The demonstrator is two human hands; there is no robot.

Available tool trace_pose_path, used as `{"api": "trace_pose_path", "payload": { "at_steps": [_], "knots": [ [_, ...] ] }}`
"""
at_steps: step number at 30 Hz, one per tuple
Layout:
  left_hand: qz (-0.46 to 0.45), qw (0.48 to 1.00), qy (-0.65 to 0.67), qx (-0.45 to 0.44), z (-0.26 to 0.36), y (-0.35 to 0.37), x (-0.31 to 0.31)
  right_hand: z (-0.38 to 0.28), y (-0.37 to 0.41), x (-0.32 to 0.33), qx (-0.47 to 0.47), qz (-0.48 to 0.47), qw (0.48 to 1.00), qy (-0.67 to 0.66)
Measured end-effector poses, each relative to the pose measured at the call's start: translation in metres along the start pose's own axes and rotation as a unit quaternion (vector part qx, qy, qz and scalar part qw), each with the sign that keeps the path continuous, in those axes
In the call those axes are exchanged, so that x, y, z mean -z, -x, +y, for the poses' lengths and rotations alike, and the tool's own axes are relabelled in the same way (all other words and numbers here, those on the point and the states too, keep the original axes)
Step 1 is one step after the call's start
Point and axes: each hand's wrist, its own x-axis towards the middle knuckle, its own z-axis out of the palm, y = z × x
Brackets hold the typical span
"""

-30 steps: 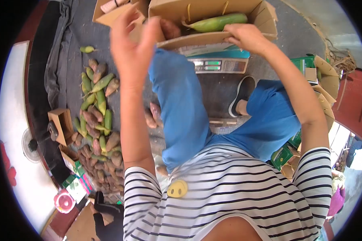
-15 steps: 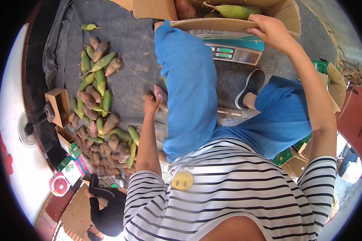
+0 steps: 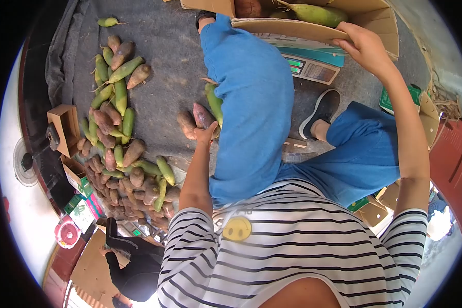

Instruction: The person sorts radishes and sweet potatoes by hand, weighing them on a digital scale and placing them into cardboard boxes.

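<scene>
My left hand point(image 3: 205, 134) is on the lower end of a reddish root point(image 3: 203, 116), its thumb and fingers on either side. Touching that root on the left is a brown one point(image 3: 186, 124), and on its right a green radish point(image 3: 214, 101) is partly hidden by my knee. At the upper right my right hand point(image 3: 367, 50) grips the near flap of a cardboard box point(image 3: 292, 30). Inside that box lie a green radish point(image 3: 319, 15) and a reddish root point(image 3: 247, 7). Under the box is a scale point(image 3: 313, 69) with lit green displays.
A large pile of green radishes point(image 3: 120, 95) and brown roots point(image 3: 134, 152) lies on the dark cloth point(image 3: 164, 66). Small open boxes point(image 3: 65, 131) and a fan point(image 3: 25, 161) stand at the left. Another person point(image 3: 133, 267) in dark clothes is at the lower left.
My left hand has moved down and right, from beside the brown root to the reddish root's lower end. The view has shifted, and more of the green radish by my knee shows.
</scene>
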Motion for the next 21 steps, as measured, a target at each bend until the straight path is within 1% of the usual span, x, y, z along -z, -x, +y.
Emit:
{"api": "trace_pose_path", "payload": {
  "at_steps": [2, 4, 6, 7, 9, 10, 12, 14, 15, 16, 18, 20, 21],
  "knots": [
    [0.026, 0.999, 0.025, 0.005, -0.001, -0.003, -0.007, 0.000, -0.001, 0.000, 0.001, 0.003, 1.000, -0.002],
    [0.002, 0.997, 0.069, 0.022, 0.016, 0.013, 0.005, 0.000, 0.000, -0.001, 0.004, 0.018, 1.000, 0.003],
    [-0.073, 0.985, 0.150, 0.044, 0.021, 0.018, 0.010, 0.003, 0.002, -0.003, 0.011, 0.014, 1.000, 0.001],
    [-0.132, 0.967, 0.209, 0.060, 0.017, 0.010, 0.014, 0.004, 0.002, -0.002, 0.013, 0.014, 1.000, 0.003],
    [-0.227, 0.930, 0.288, 0.038, 0.012, 0.002, 0.026, 0.004, 0.002, 0.000, 0.005, -0.001, 1.000, 0.009],
    [-0.262, 0.914, 0.310, 0.000, 0.015, 0.009, 0.034, 0.003, 0.002, 0.000, 0.002, -0.009, 1.000, 0.010],
    [-0.251, 0.909, 0.324, -0.084, 0.037, 0.021, 0.042, 0.003, 0.002, 0.001, 0.000, -0.005, 1.000, 0.007],
    [-0.154, 0.923, 0.307, -0.175, 0.107, 0.104, 0.071, 0.004, 0.004, -0.001, 0.000, -0.004, 1.000, 0.007],
    [-0.098, 0.906, 0.277, -0.304, 0.123, 0.111, 0.084, 0.005, 0.003, -0.002, 0.000, -0.004, 1.000, 0.010],
    [-0.039, 0.871, 0.242, -0.426, 0.141, 0.119, 0.095, 0.006, 0.003, -0.003, 0.003, -0.005, 1.000, 0.013],
    [0.069, 0.797, 0.202, -0.564, 0.203, 0.189, 0.114, 0.004, 0.004, -0.002, -0.003, -0.008, 1.000, 0.012],
    [0.092, 0.692, 0.259, -0.668, 0.248, 0.232, 0.113, 0.003, 0.003, 0.000, -0.001, -0.007, 1.000, 0.006],
    [0.071, 0.678, 0.243, -0.690, 0.270, 0.258, 0.109, 0.003, 0.003, 0.000, 0.001, -0.007, 1.000, 0.000]
  ]
}}
